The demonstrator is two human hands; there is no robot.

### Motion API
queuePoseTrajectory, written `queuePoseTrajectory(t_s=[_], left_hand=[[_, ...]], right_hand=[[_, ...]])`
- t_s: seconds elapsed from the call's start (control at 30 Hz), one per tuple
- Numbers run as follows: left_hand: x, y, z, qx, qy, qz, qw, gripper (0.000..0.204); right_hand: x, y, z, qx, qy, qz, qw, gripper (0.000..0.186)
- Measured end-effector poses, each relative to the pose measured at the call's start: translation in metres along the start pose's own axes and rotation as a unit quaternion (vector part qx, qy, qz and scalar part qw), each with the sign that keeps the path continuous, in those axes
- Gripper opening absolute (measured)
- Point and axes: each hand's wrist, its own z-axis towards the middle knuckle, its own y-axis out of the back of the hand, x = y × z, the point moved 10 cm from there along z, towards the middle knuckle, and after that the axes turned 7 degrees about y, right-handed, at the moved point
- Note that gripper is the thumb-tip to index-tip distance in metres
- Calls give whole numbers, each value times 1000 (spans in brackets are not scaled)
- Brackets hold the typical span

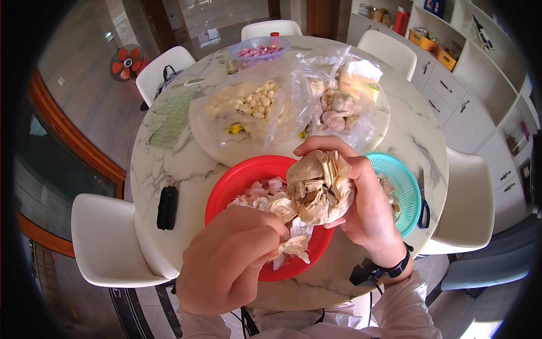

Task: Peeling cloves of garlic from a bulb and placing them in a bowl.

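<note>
My right hand (370, 206) is closed round a large garlic bulb (317, 189), its papery skin torn open on the side facing me. Just left of the bulb, my left hand (228, 260) pinches a loose flake of garlic skin (295, 248). Both hands are above a red plastic basket (221, 191), where pale garlic skins (254, 195) lie in a heap. To the right, partly hidden by my right hand and wrist, stands a teal basket (407, 183) with some garlic pieces (390, 198) in it.
Clear bags of peeled garlic cloves (259, 101) and whole garlic bulbs (339, 110) lie on the round marble table (169, 152). A bowl (232, 52) of small purple-red pieces stands behind. Scissors (423, 212), a black case (167, 208) and a green cloth (169, 121) lie around.
</note>
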Motion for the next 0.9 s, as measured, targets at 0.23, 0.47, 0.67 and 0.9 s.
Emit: queuePoseTrajectory(t_s=[0.23, 0.47, 0.67, 0.9], left_hand=[[2, 9, 3, 9, 39, 106, 994, 7], [46, 3, -10, 122, 176, 222, 951, 24], [54, 3, -9, 137, 190, 278, 932, 34], [54, 15, -14, 144, 172, 287, 931, 31]], right_hand=[[14, -3, 2, 9, 95, -118, 988, 36], [10, -6, 5, 33, 92, -416, 904, 28], [-46, 0, 0, 153, -24, -649, 745, 28], [-47, 0, 4, 79, 106, -777, 616, 23]])
